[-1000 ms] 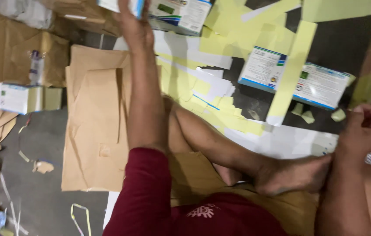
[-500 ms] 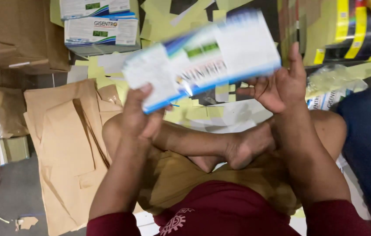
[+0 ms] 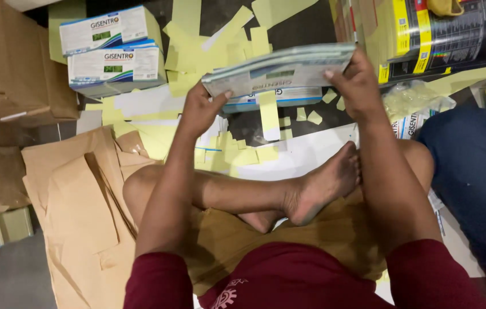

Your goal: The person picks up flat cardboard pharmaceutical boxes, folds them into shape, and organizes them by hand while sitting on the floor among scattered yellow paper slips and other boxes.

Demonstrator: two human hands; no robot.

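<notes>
I sit cross-legged on the floor. Both hands hold a flat white-and-blue carton (image 3: 280,70) level in front of me. My left hand (image 3: 200,109) grips its left end, thumb on top. Around its right end my right hand (image 3: 357,83) is closed. Just beneath it, on the floor, lies another box of the same kind (image 3: 266,102). Yellow paper strips (image 3: 237,151) are scattered under and around my hands.
Two white-and-blue boxes (image 3: 111,48) are stacked at the upper left. Brown paper sheets (image 3: 77,200) lie to my left, brown cardboard (image 3: 8,63) beyond them. A dark printed pack (image 3: 454,34) sits at the upper right. Another person's blue trouser leg (image 3: 477,177) is at the right.
My left arm reached far forward, then both hands brought a carton up close and tilted. Now it is held lower and nearly level.
</notes>
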